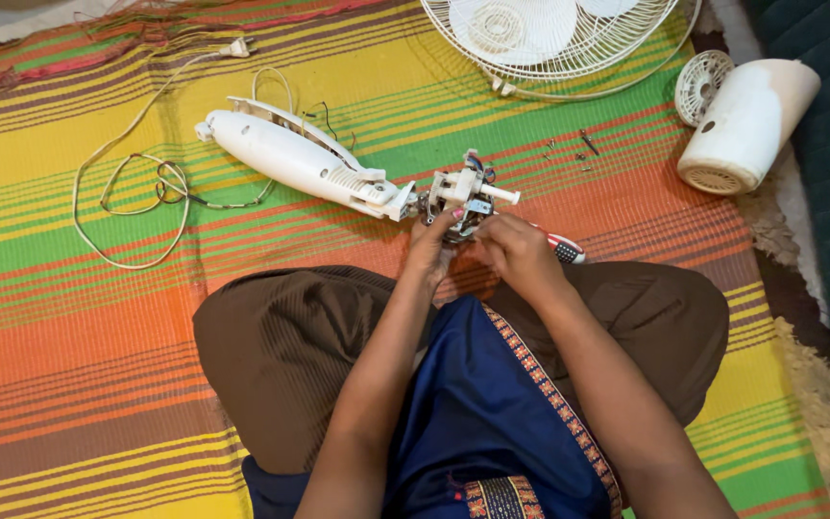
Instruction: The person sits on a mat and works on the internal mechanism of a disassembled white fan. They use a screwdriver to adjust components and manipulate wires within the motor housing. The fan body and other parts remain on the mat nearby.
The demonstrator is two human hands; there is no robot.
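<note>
A white fan neck housing [290, 159] lies on the striped mat, with a bare motor assembly [463, 192] at its right end. My left hand [429, 245] grips the underside of the motor. My right hand [516, 252] is closed on a red-handled screwdriver [564, 252], its tip hidden at the motor. I sit cross-legged behind it.
A white power cord [132, 207] with a plug [237, 46] loops at the left. A white fan grille [554, 43] lies at the top. A white motor cover [746, 125] and several small screws [583, 149] lie at the right. A dark cushion borders the right edge.
</note>
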